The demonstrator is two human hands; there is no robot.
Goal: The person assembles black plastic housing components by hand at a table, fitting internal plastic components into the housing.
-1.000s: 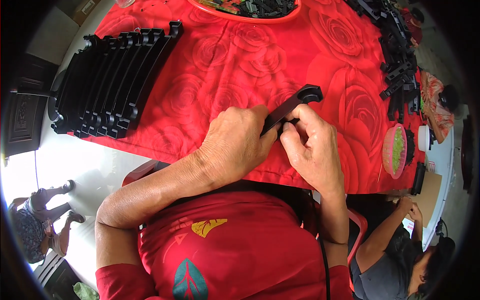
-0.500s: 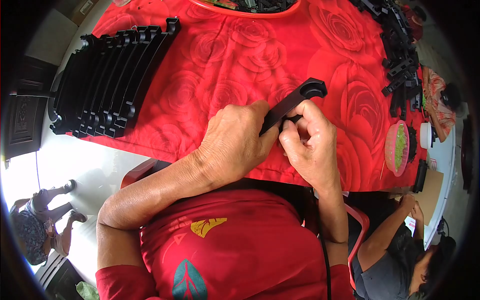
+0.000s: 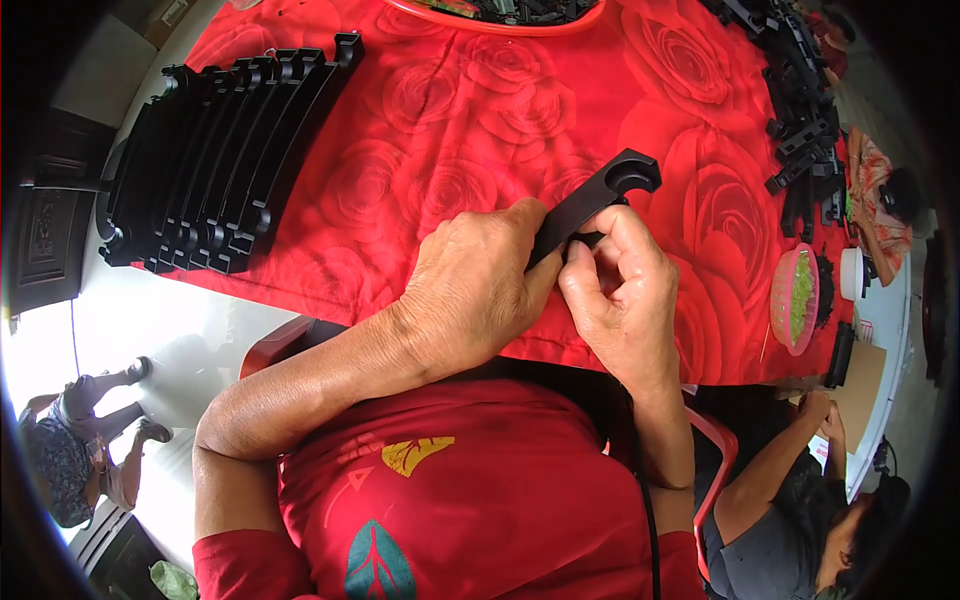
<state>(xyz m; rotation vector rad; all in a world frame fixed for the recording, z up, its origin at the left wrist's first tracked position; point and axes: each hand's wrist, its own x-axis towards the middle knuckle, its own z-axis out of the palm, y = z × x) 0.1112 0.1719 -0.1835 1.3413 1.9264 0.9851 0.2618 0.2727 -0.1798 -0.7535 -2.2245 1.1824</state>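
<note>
My left hand is closed around a long black plastic part with a rounded hook-like notch at its far end. The part slants up and to the right above the table, and its near end is hidden in my palm. My right hand is closed beside it, index finger and thumb brought together against the part's near side. A small dark bit shows at those fingertips; whether it is a separate piece or the part's own edge cannot be made out.
Similar long black parts lie in a row at the left of the red rose-patterned tablecloth. A red-rimmed tray of small pieces stands at the back. Black pieces and a pink bowl are at right, near a co-worker.
The black part's notched end has tilted slightly, so the notch shows more openly. Both hands have shifted only a little and keep their grip.
</note>
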